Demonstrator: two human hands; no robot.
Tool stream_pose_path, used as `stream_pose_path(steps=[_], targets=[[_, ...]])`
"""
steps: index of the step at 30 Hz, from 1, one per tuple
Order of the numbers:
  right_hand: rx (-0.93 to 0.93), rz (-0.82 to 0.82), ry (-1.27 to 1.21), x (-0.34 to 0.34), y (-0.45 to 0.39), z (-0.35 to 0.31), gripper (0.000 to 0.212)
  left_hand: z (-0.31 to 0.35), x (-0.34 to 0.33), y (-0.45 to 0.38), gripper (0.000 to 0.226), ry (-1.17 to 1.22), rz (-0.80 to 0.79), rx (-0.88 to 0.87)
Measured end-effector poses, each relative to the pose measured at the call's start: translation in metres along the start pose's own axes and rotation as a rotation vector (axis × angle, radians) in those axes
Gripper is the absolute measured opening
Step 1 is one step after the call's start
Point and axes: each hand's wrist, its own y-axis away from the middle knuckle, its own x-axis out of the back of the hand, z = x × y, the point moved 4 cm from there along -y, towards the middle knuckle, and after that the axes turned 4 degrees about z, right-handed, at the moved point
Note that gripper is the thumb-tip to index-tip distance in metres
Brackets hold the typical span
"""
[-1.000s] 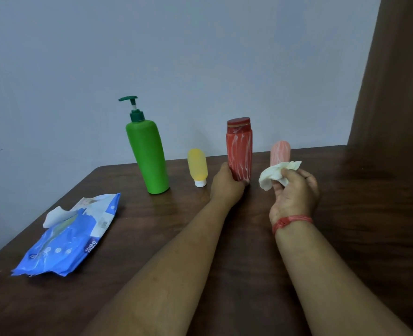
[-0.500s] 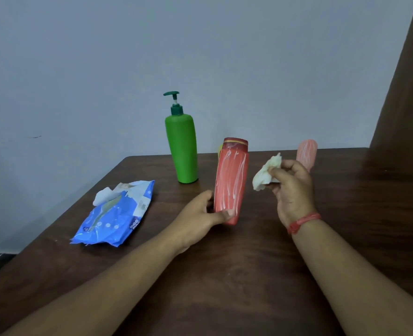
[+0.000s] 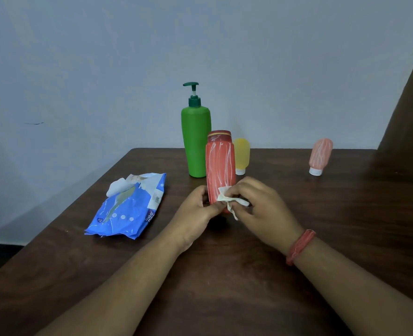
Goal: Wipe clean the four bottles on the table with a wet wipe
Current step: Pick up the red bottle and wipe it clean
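Observation:
My left hand (image 3: 195, 214) grips the base of a red bottle with white streaks (image 3: 220, 166) and holds it upright at the table's middle. My right hand (image 3: 261, 204) presses a crumpled white wet wipe (image 3: 227, 197) against the bottle's lower front. Behind it stands a tall green pump bottle (image 3: 195, 141). A small yellow bottle (image 3: 242, 155) stands cap-down, partly hidden by the red one. A small pink bottle (image 3: 320, 156) stands cap-down at the far right.
A blue wet-wipe pack (image 3: 128, 209) lies on the left of the dark wooden table (image 3: 346, 214), its flap open. A pale wall runs behind the table. A brown panel (image 3: 411, 105) rises at the right edge.
My left hand has pulled the red bottle toward me, away from the row. My right hand has brought the wipe down onto the bottle's lower part.

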Motion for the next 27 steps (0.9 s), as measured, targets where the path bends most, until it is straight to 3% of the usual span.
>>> stream_pose_path(steps=[7,11,14,18,22,24,27], targets=[[-0.024,-0.094,-0.004,0.000,0.002,0.008,0.033,-0.004,0.002,-0.004,0.056,0.033,-0.014,0.029],[-0.053,-0.029,0.030,0.005,0.000,0.010,0.028,-0.003,0.000,-0.004,0.045,0.021,-0.047,0.027],[-0.018,-0.080,0.057,0.004,0.000,0.007,0.023,-0.001,0.000,-0.004,0.042,0.022,-0.044,0.015],[-0.064,-0.002,0.087,0.011,-0.002,0.010,0.019,0.000,0.000,-0.003,0.056,0.023,-0.085,0.008],[-0.004,-0.090,0.077,0.006,0.000,0.008,0.015,0.000,0.001,-0.002,0.061,0.024,-0.108,-0.006],[-0.056,-0.020,0.100,0.011,-0.002,0.013,0.015,0.001,0.001,-0.002,0.068,0.017,-0.128,-0.004],[-0.048,-0.012,0.100,0.013,-0.002,0.014,0.012,0.000,-0.001,-0.001,0.057,-0.017,-0.156,-0.005]])
